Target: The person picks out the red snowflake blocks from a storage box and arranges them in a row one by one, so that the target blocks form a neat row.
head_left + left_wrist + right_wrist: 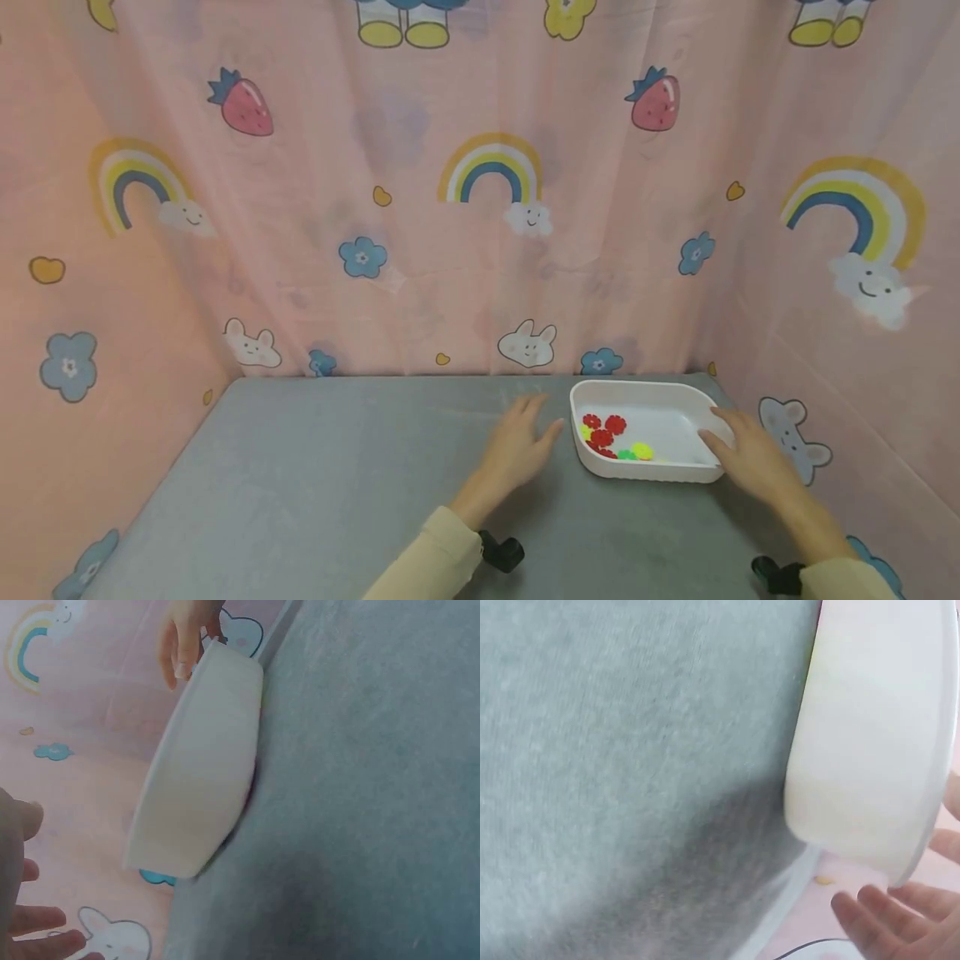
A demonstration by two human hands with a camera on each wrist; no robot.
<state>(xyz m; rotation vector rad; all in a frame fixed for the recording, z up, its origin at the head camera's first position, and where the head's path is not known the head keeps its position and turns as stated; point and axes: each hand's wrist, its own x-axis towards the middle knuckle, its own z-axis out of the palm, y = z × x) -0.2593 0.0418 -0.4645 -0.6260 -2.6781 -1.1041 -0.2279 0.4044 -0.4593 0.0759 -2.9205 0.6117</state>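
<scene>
A white, shallow plastic tray (678, 473) with rounded corners sits on the grey table at the right. Inside its left end lie several small scalloped discs, among them a red disc (615, 425), a yellow disc (642, 451) and a green disc (626, 455). My left hand (513, 450) is spread beside the tray's left end, apart from it and holding nothing. At the opposite end, my right hand (750, 458) has its thumb and fingertips right at the rim. The right wrist view shows those fingers (870, 922) loosely extended beside the tray's corner.
The grey tabletop (300, 475) extends to the left and in front of the tray. A pink printed curtain (315, 183) hangs behind the table and along both sides. Black straps with small mounts (502, 552) are on the wrists.
</scene>
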